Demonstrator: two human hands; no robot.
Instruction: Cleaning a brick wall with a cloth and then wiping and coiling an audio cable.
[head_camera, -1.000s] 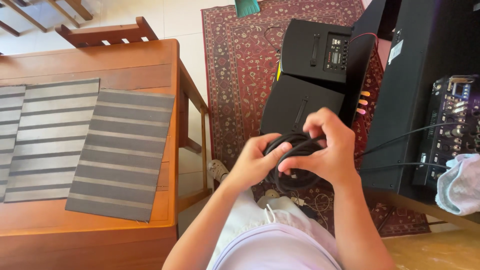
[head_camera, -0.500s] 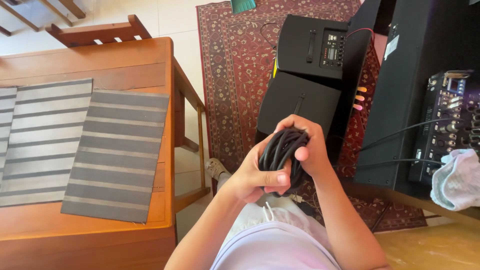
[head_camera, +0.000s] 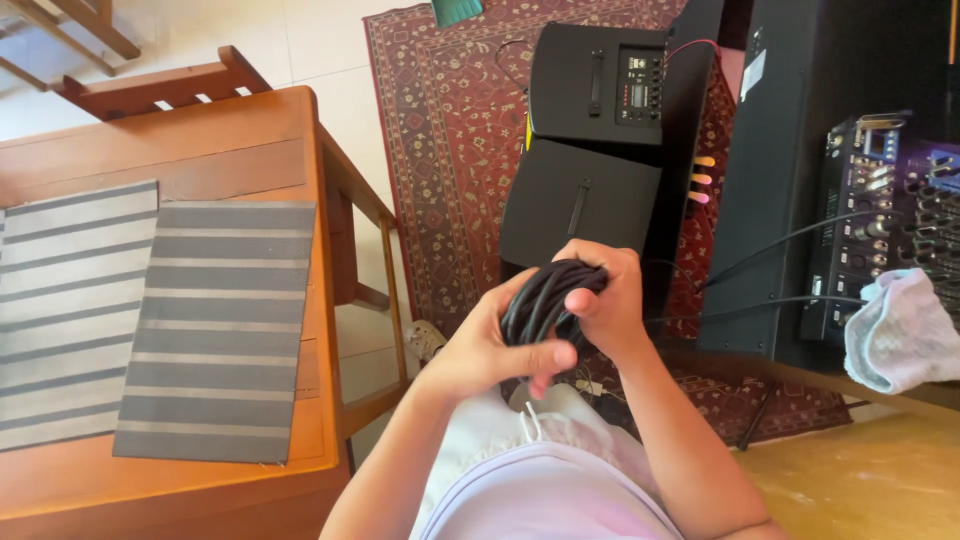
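A coiled black cable (head_camera: 541, 300) is being gripped between both hands above the lap. The left hand (head_camera: 480, 345) is being closed around its lower loops; the right hand (head_camera: 605, 300) is being clenched over the top, beside the speakers (head_camera: 590, 150).

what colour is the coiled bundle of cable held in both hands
Black; the coiled cable bundle shows best in the head view, gripped between the left hand and right hand.

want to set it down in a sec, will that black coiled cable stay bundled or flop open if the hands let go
Probably floppy: the black coiled cable bends tightly inside the left hand and right hand. No tie shows, so its loops would likely spring apart. It looks light, held easily in mid-air.
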